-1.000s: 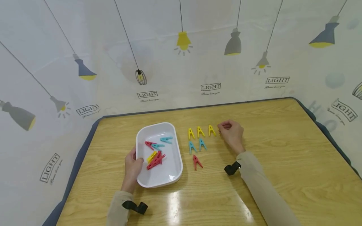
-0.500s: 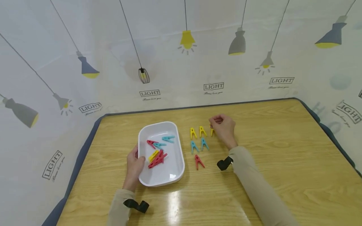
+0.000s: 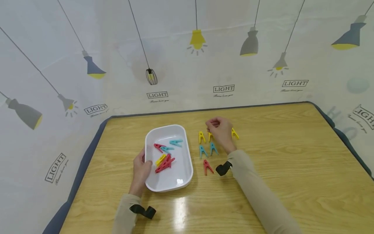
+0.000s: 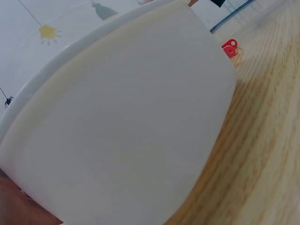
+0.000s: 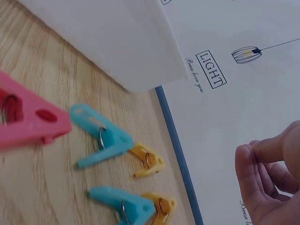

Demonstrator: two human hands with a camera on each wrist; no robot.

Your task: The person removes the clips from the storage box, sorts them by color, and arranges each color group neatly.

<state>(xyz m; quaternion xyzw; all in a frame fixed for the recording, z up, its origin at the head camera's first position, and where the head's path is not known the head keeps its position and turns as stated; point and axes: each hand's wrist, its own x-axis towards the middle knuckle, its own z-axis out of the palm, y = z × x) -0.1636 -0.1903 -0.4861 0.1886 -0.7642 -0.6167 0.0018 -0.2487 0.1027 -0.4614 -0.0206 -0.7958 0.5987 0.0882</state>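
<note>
Wooden table [image 3: 292, 156], light grain finish, dark blue-grey edging [image 3: 87, 152] w/ rounded corners. Glare patch on the near part of the top. Backdrop sheet [image 3: 175, 65] on three sides: off-white, printed w/ hanging lamps & "LIGHT" labels. Lighting even. Floor and windows out of view.

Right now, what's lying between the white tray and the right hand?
In the head view, two blue clips and a yellow clip lie on the table between the white tray and the right hand.

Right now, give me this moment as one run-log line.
left hand: grips white tray rim | right hand: fingers curled, empty, above yellow clips | tray holds red, blue, yellow clips | table: sorted rows by colour
</note>
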